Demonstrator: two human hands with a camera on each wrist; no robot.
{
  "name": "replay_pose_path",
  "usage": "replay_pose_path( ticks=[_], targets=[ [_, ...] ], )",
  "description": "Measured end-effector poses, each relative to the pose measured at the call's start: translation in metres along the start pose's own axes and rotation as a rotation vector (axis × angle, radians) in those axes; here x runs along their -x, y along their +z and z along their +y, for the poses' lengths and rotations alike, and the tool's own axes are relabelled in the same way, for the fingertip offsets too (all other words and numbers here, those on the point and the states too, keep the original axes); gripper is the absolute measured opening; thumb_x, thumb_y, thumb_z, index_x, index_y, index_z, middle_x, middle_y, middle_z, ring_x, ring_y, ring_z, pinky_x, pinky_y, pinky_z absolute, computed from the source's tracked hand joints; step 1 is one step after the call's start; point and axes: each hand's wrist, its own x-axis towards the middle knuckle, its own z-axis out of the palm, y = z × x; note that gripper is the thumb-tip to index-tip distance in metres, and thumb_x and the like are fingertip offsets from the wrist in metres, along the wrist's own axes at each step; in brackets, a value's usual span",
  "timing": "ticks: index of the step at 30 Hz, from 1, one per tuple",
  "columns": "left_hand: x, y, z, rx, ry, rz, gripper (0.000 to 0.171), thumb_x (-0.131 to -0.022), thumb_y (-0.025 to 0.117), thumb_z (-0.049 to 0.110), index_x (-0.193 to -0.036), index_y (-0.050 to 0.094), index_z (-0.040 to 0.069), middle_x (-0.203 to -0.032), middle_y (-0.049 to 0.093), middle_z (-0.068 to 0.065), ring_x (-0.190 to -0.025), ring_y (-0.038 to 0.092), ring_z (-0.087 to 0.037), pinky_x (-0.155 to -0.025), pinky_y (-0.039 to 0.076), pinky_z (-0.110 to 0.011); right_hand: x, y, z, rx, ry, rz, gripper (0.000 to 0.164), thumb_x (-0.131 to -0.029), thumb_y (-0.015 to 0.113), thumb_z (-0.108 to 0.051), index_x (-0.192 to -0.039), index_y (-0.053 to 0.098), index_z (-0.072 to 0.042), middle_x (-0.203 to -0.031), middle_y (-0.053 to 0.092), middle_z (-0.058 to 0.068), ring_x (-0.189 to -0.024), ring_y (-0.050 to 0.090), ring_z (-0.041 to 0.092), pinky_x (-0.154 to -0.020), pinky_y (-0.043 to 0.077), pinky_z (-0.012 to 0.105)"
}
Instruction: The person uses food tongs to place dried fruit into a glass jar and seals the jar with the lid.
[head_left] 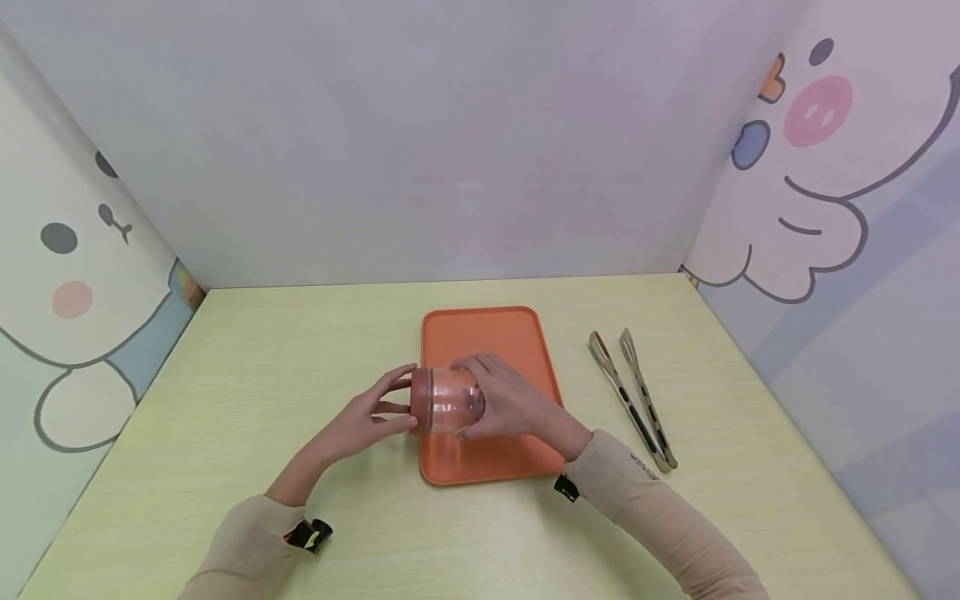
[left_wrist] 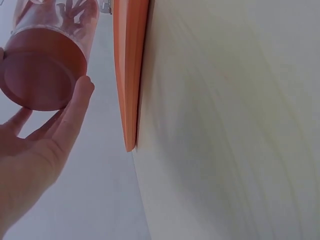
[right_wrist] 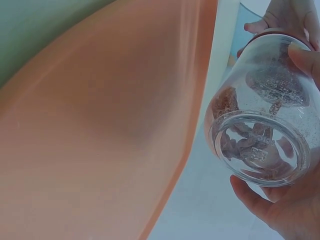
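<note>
Over the orange tray (head_left: 480, 333), a clear jar (head_left: 448, 402) lies on its side in the air, its reddish-brown lid (left_wrist: 42, 75) pointing left. The left hand (head_left: 360, 427) grips the lid, fingers and thumb spread around its rim. From the other side the right hand (head_left: 513, 404) holds the jar's body near the base, fingers over the top and thumb below. Inside the jar, the right wrist view shows several brown, rough-looking pieces (right_wrist: 225, 102) through the clear wall. The round base faces that camera, with raised marks on it.
To the right of the tray, metal tongs (head_left: 621, 390) with dark grip sections lie on the pale wooden table (head_left: 300, 350), their tips pointing away. A plain wall (head_left: 450, 167) stands behind the table, with cartoon-printed panels (head_left: 825, 233) at both sides.
</note>
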Motion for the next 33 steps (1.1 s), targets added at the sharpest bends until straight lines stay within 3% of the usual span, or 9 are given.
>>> replay_pose_path(
  ticks=[7, 15, 22, 26, 29, 33],
  targets=[
    [0.001, 0.0, 0.0, -0.009, 0.045, -0.011, 0.078, -0.076, 0.07, 0.014, -0.138, 0.022, 0.016, -0.138, 0.026, -0.011, -0.111, 0.046, -0.033, -0.076, 0.048, -0.03, 0.001, 0.0, -0.001, 0.028, 0.002, -0.019, 0.083, -0.061, 0.068, -0.055, -0.125, 0.038, -0.012, -0.118, 0.042, 0.0, -0.104, 0.038, 0.012, -0.076, 0.042, 0.028],
    [0.001, 0.002, 0.0, -0.001, 0.063, -0.007, 0.077, -0.078, 0.068, 0.012, -0.138, 0.021, 0.005, -0.138, 0.024, -0.014, -0.114, 0.041, -0.033, -0.079, 0.047, -0.035, 0.001, -0.001, -0.002, 0.025, 0.006, -0.015, 0.083, -0.061, 0.069, -0.055, -0.125, 0.038, -0.013, -0.118, 0.042, -0.002, -0.105, 0.037, 0.011, -0.076, 0.042, 0.028],
    [-0.001, 0.003, 0.0, -0.011, 0.022, 0.042, 0.064, -0.085, 0.061, 0.022, -0.137, 0.026, 0.012, -0.135, 0.031, -0.013, -0.107, 0.049, -0.03, -0.079, 0.047, -0.032, 0.001, -0.001, -0.002, 0.005, 0.006, -0.008, 0.083, -0.06, 0.071, -0.053, -0.125, 0.038, -0.013, -0.117, 0.042, -0.002, -0.105, 0.037, 0.011, -0.075, 0.042, 0.027],
    [-0.002, 0.004, 0.0, -0.018, -0.014, 0.036, 0.063, -0.085, 0.06, 0.023, -0.138, 0.025, 0.017, -0.135, 0.032, -0.013, -0.102, 0.053, -0.027, -0.077, 0.047, -0.033, 0.001, -0.001, -0.002, -0.009, 0.003, -0.005, 0.082, -0.06, 0.071, -0.052, -0.124, 0.038, -0.013, -0.117, 0.042, -0.003, -0.105, 0.037, 0.011, -0.074, 0.042, 0.027],
    [-0.001, 0.004, 0.004, -0.01, -0.015, 0.027, 0.063, -0.084, 0.061, 0.019, -0.137, 0.025, 0.02, -0.135, 0.032, -0.012, -0.104, 0.052, -0.029, -0.077, 0.048, -0.031, 0.001, -0.001, -0.002, -0.006, 0.002, -0.005, 0.082, -0.06, 0.071, -0.053, -0.124, 0.038, -0.012, -0.117, 0.042, -0.002, -0.106, 0.036, 0.012, -0.075, 0.042, 0.027],
    [0.003, 0.005, 0.02, -0.006, 0.011, 0.013, 0.069, -0.082, 0.064, 0.011, -0.137, 0.023, 0.011, -0.136, 0.028, -0.016, -0.109, 0.046, -0.035, -0.079, 0.047, -0.032, 0.001, 0.0, -0.001, 0.009, 0.004, -0.01, 0.083, -0.06, 0.071, -0.054, -0.125, 0.038, -0.013, -0.118, 0.042, -0.001, -0.106, 0.037, 0.012, -0.076, 0.042, 0.028]
  ],
)
